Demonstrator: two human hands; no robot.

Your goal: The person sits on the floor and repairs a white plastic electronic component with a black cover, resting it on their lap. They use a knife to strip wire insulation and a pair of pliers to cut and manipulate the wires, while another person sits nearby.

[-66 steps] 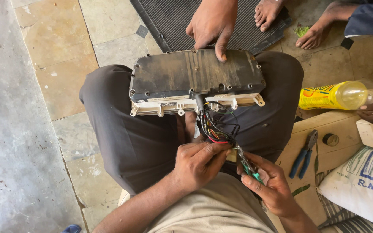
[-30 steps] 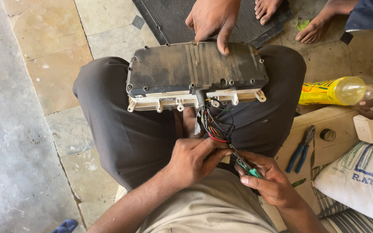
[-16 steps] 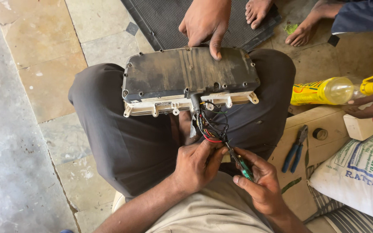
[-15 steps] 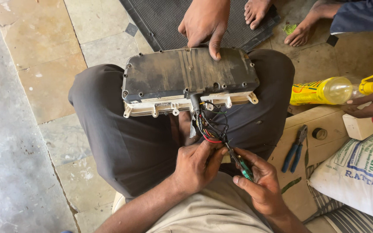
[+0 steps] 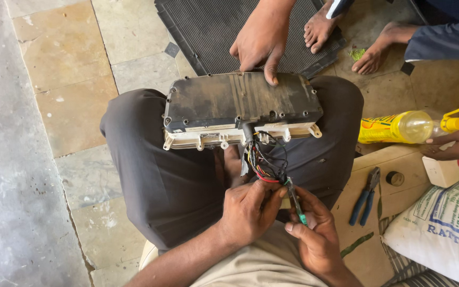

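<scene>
A dusty black instrument-cluster housing (image 5: 240,103) with a white rim lies across my knees. A bundle of coloured wires (image 5: 264,162) hangs from its near edge. My left hand (image 5: 248,212) pinches the wires just below the bundle. My right hand (image 5: 314,234) grips a thin green-handled tool (image 5: 296,202) whose tip points up into the same wires. Another person's hand (image 5: 258,42) presses down on the far edge of the housing.
A black ribbed mat (image 5: 229,26) lies on the stone floor ahead, with someone's bare feet (image 5: 320,26) on it. At right lie a yellow oil bottle (image 5: 405,126), blue-handled pliers (image 5: 365,196) on cardboard, a white sack (image 5: 444,228) and another hand (image 5: 455,146).
The view has shifted slightly, but both my hands stay on the wires and tool. The other person's hand still presses the housing.
</scene>
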